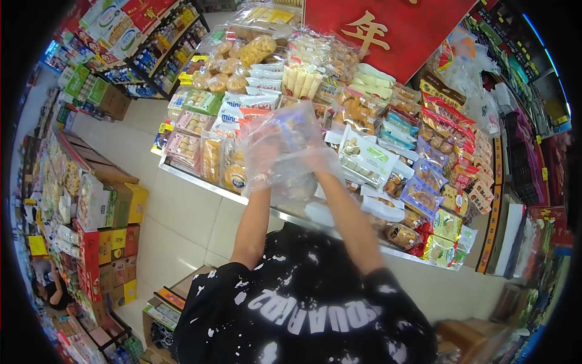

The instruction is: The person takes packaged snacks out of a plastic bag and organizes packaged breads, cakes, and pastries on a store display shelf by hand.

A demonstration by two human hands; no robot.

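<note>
The head view shows a clear plastic bag (290, 130) spread above the front middle of a packed display table (200, 185), with the left hand (262, 167) at its lower left part and the right hand (315, 159) at its right side. Both hands touch the bag, but its cloudy, crumpled film veils them, so I cannot tell how far the fingers of either are closed. The bag also stands in the way of the packets directly beneath it. Just left of the left hand lies a clear pack of round baked goods (234, 176), and beyond that, blue-lettered white packets (229, 112). Just right of the right hand is a white packet with a green label (365, 159); farther right come purple packets (422, 189). Past the bag's far edge are pale wrapped rolls (301, 82), and behind the goods rises a red sign (385, 45) with gold lettering. Well apart on the left, across the tiled floor (182, 209), stand stacked cartons (115, 261).
</note>
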